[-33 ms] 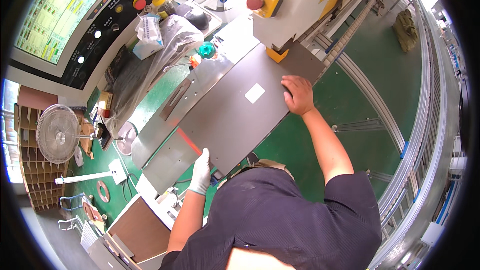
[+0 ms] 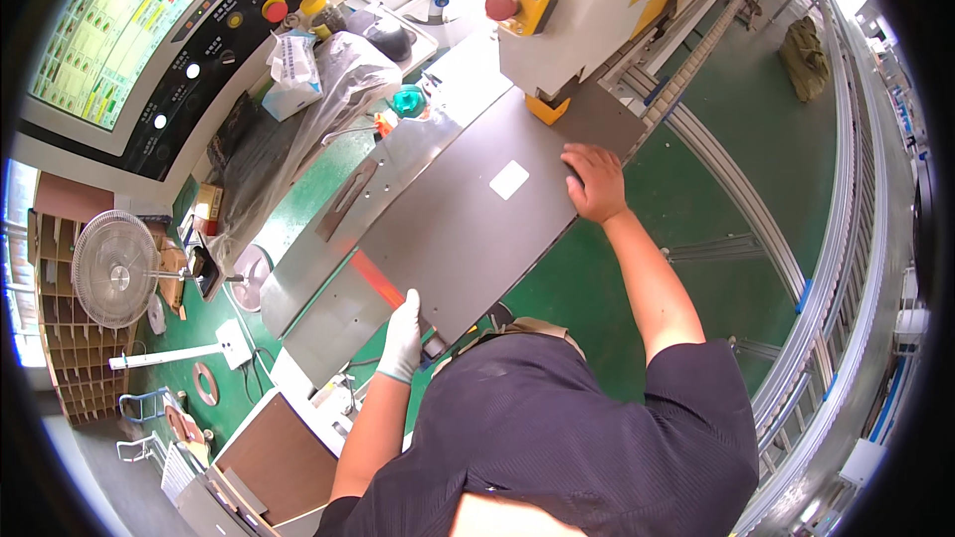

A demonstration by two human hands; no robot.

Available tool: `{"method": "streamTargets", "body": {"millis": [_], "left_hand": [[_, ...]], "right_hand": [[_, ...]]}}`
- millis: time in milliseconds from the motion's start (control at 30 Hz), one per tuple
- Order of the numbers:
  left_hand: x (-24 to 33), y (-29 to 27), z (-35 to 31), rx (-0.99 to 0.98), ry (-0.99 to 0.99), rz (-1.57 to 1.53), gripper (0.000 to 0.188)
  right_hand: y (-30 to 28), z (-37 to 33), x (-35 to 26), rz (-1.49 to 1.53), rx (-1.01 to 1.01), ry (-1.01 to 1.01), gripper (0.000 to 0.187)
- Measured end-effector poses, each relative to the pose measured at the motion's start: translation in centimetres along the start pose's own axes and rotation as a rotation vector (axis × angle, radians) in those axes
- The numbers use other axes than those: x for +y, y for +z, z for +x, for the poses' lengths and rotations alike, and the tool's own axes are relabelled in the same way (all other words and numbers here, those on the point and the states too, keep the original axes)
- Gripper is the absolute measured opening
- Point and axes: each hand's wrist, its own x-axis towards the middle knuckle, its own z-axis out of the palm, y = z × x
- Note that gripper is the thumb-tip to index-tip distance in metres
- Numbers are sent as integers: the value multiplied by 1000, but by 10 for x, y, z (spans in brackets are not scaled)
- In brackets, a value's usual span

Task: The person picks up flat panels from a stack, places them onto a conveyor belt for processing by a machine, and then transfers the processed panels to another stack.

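A flat grey-brown board [image 2: 458, 209] with a white rectangular label [image 2: 509, 180] lies slanting across the machine's metal bed [image 2: 318, 313]. At its near left end, my left hand [image 2: 403, 338], in a pale glove, is closed on the board's edge with the thumb on top; its other fingers are hidden beneath. My bare right hand [image 2: 596, 184] rests on the board's right edge, fingers stretched over the top face. The board's far end reaches under the machine head [image 2: 572, 30], beside a yellow block [image 2: 547, 109]. A red glow [image 2: 376, 280] falls by the left end.
A red stop button [image 2: 501, 6] sits on the machine head. Upper left is a control panel with a lit screen [image 2: 124, 25]. A tissue box [image 2: 293, 89] and plastic sheeting [image 2: 348, 80] lie nearby. A fan [image 2: 119, 268] stands left; a metal roller frame [image 2: 836, 189] curves along the right.
The board has shifted slightly toward the machine head, and my left hand has moved with it. The red glow at the left end looks wider. My right hand keeps its place on the edge.
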Motion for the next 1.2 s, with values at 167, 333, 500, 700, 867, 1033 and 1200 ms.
{"method": "streamTargets", "body": {"millis": [167,333,500,700,867,1033,1200], "left_hand": [[53,79,4,8,-187,-19,57],[-13,22,20,-193,254,915,51],[-19,5,-34,17,654,1370,38],[-11,8,-32,-16,654,1266,34],[-6,4,-32,-44,622,1243,31],[-14,-18,-37,-102,638,1132,46],[-63,-143,-90,254,480,1047,47]], "right_hand": [[6,1,39,-134,162,142,25],[18,-4,-74,274,77,272,14],[33,-15,-137,151,-18,163,16],[29,-3,-62,195,22,106,14],[37,7,-7,163,68,205,14],[62,11,-5,6,-24,366,30],[118,-31,-190,574,-112,73,19]]}}
